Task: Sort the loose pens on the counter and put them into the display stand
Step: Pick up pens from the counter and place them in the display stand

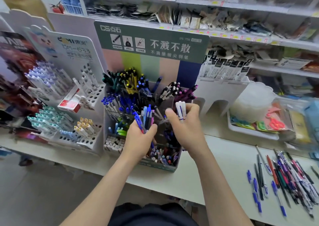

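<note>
Placing step: left hand (139, 137) fingers clamped on mixed blue-and-pink plastic pens (146, 117), right hand (187, 127) fingers pinching white banded pens (180, 109) over green cardboard display stand (164, 167), 12 o'clock. Next: seat whites in the matching compartment. Loose multicoloured pen pile (286, 177) on white worktop (224, 160), 4 o'clock

The display stand (151, 42) header reads "不溅不散"; the white card (76, 47), "DM-633".

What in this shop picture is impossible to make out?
- Head view: lower ends of the mixed pens are hidden inside the left hand.
- How many white pens the right hand grips: fingers cover them.
- Display stand front compartments: partly hidden by both hands.
- Loose pens on the counter: blurred, cut by the right edge.
</note>
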`<state>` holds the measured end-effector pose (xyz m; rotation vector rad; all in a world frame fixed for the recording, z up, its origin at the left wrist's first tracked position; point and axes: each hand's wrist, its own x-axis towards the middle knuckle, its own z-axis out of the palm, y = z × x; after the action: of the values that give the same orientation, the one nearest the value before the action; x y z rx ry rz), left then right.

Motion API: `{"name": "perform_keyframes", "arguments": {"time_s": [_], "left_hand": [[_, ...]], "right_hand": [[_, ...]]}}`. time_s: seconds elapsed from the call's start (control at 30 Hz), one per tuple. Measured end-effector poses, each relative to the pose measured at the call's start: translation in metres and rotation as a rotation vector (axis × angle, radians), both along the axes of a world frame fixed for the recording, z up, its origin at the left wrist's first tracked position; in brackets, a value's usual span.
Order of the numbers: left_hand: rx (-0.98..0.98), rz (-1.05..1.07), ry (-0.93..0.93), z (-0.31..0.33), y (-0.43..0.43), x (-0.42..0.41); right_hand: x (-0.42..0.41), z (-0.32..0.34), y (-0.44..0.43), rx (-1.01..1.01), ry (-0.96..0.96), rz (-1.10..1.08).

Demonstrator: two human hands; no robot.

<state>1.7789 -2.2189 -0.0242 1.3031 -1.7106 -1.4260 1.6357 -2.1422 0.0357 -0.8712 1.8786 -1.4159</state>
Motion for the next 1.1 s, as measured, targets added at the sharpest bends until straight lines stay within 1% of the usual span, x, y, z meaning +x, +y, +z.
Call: {"name": "perform_keyframes", "arguments": {"time_s": [0.1, 0.17, 0.27, 0.37, 0.47, 0.53, 0.63, 0.7, 0.8, 0.9, 0.97, 1.1], "left_hand": [[-0.016, 0.093, 0.006, -0.002, 0.001, -0.010], [-0.007, 0.106, 0.029, -0.001, 0.002, -0.016], [0.059, 0.095, 0.099, 0.002, -0.001, -0.020], [0.148, 0.055, 0.152, 0.007, -0.011, -0.022], [0.238, -0.004, 0.185, 0.013, -0.026, -0.020], [0.254, -0.088, 0.185, 0.018, -0.033, -0.020], [0.276, -0.194, 0.196, 0.028, -0.042, -0.021], [0.238, -0.220, 0.153, 0.034, -0.047, -0.021], [0.056, -0.171, 0.000, 0.037, -0.054, -0.016], [-0.079, -0.124, -0.065, 0.038, -0.056, -0.008], [-0.082, -0.134, -0.089, 0.039, -0.057, -0.004], [-0.016, -0.202, -0.105, 0.040, -0.061, -0.002]], "right_hand": [[-0.006, -0.004, 0.000, 0.235, 0.081, 0.117], [-0.010, -0.002, 0.001, 0.317, 0.185, 0.191], [-0.013, 0.004, 0.000, 0.369, 0.334, 0.340], [-0.018, 0.008, -0.010, 0.462, 0.492, 0.441], [-0.024, 0.016, -0.020, 0.574, 0.606, 0.497], [-0.029, 0.023, -0.028, 0.653, 0.678, 0.550], [-0.030, 0.030, -0.043, 0.743, 0.737, 0.599], [-0.029, 0.035, -0.052, 0.793, 0.779, 0.604], [-0.027, 0.045, -0.063, 0.821, 0.831, 0.620], [-0.027, 0.051, -0.075, 0.825, 0.896, 0.628], [-0.025, 0.052, -0.083, 0.807, 0.950, 0.607], [-0.023, 0.048, -0.097, 0.778, 1.062, 0.567]]}}
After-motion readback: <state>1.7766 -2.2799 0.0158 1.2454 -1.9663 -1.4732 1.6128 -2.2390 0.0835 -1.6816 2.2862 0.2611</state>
